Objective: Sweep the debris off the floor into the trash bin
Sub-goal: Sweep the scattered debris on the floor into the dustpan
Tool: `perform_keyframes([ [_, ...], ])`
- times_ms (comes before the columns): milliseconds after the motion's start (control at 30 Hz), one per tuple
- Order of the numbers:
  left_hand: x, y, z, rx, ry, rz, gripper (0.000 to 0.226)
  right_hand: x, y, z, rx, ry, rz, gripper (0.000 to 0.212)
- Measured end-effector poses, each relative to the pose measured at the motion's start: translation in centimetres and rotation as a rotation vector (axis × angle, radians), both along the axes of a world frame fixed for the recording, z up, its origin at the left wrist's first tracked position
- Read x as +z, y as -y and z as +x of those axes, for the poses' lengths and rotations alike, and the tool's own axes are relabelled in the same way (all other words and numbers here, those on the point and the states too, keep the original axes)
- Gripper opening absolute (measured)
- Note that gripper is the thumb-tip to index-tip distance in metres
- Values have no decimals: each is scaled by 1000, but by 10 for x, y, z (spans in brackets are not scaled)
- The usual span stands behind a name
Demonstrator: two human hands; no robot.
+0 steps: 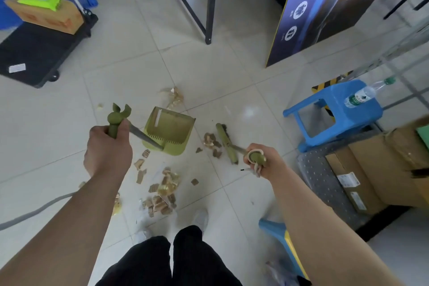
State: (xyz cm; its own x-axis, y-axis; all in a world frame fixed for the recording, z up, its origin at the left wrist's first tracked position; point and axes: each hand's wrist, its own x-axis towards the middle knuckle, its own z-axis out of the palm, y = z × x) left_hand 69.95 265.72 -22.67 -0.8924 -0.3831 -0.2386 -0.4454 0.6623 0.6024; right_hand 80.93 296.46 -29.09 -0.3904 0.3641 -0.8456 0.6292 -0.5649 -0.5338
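My left hand (108, 146) grips the green handle of a long-handled green dustpan (169, 130), whose pan rests on the tiled floor ahead of me. My right hand (264, 161) holds the green handle of a broom (226, 143), its head down on the floor to the right of the pan. Cardboard scraps (212, 143) lie beside the broom head. A larger scatter of debris (162, 190) lies between the pan and my feet. More crumpled bits (175, 97) sit just beyond the pan. No trash bin is clearly in view.
A black cart (39, 53) with a cardboard box stands at far left. Black table legs (209, 7) rise ahead. A blue stool (334, 111) with a water bottle and cardboard boxes (371, 169) crowd the right. A grey hose (34, 211) crosses the floor at left.
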Motion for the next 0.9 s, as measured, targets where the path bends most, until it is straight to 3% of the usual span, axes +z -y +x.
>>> perform_keyframes([
  [167, -3, 33, 0, 43, 6, -13, 55, -10, 18, -7, 122, 92, 90, 20],
  [300, -6, 64, 3, 83, -4, -36, 57, -28, 38, -11, 130, 99, 42, 53],
  [433, -8, 95, 10, 126, 2, -40, 55, -35, 94, -15, 251, 130, 49, 14],
  [533, -7, 115, 15, 145, 7, -26, 54, -40, 130, -14, 341, 115, 3, 18],
  [600, -4, 126, 18, 149, 11, -15, 52, -29, 152, -13, 379, 131, -11, 9],
  [767, 1, 146, 23, 130, 12, 1, 54, -8, 167, -15, 382, 64, -64, 33],
  [900, 5, 153, 21, 135, -1, 18, 52, 13, 148, -22, 348, 12, -207, 19],
])
